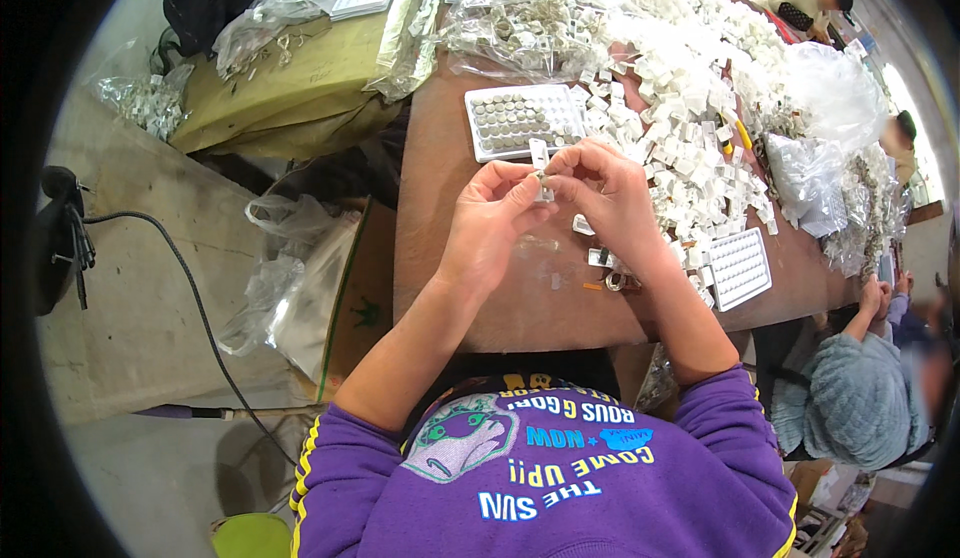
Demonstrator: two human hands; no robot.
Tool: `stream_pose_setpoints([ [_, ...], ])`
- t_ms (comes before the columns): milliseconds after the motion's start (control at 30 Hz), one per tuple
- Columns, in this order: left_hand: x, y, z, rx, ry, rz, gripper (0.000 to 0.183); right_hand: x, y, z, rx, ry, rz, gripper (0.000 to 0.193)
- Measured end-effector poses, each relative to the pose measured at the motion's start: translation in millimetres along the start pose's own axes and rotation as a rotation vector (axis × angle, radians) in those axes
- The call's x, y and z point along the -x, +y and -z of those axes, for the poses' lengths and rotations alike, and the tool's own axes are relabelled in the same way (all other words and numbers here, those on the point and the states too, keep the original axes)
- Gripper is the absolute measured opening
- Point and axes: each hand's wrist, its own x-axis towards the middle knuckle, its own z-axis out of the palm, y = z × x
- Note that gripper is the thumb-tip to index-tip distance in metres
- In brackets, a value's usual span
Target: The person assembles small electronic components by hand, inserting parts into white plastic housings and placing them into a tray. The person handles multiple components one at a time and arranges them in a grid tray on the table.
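Over the brown table [470, 308], both my hands meet at a small white piece [539, 154], flat and narrow like a tag. My left hand [487, 220] pinches its lower end between thumb and finger. The fingertips of my right hand [612, 203] close on the same spot, where a tiny dark or metallic bit shows; its kind is too small to tell. Just beyond my fingers lies a white tray [478, 148] with rows of round, coin-like metal pieces. A big heap of small white pieces [690, 118] spreads beyond my right hand.
Another white tray [741, 270] with rows of small pits lies at the right. Clear plastic bags [808, 183] stand past the heap, near a yellow-handled tool [742, 135]. At far right sits a person in a grey fluffy garment [850, 398]. A cardboard box [350, 298] flanks the table's left edge.
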Motion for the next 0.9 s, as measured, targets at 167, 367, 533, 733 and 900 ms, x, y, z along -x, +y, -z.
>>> stream_pose_setpoints([
  [167, 0.4, 1.0, 1.5, 0.029, -0.013, 0.033, 0.013, -2.3, 3.1, 0.0, -0.207, -0.047, -0.164, 0.01],
  [367, -0.2, -0.2, 3.5, 0.148, -0.006, 0.005, 0.013, 7.5, 6.1, -15.8, 0.145, 0.138, 0.259, 0.016],
  [533, 0.5, 2.9, 1.9, 0.176, -0.011, -0.023, 0.016, 6.7, 5.4, -19.5, 0.03, 0.145, 0.224, 0.02],
  [733, 6.7, 4.9, 1.9, 0.126, -0.187, 0.088, 0.021, 5.8, 0.5, 0.9, -0.473, 0.02, -0.292, 0.02],
  [900, 15.4, -2.4, -4.7, 0.125, -0.13, 0.142, 0.025, 9.8, 5.2, -3.2, -0.348, 0.041, -0.143, 0.022],
])
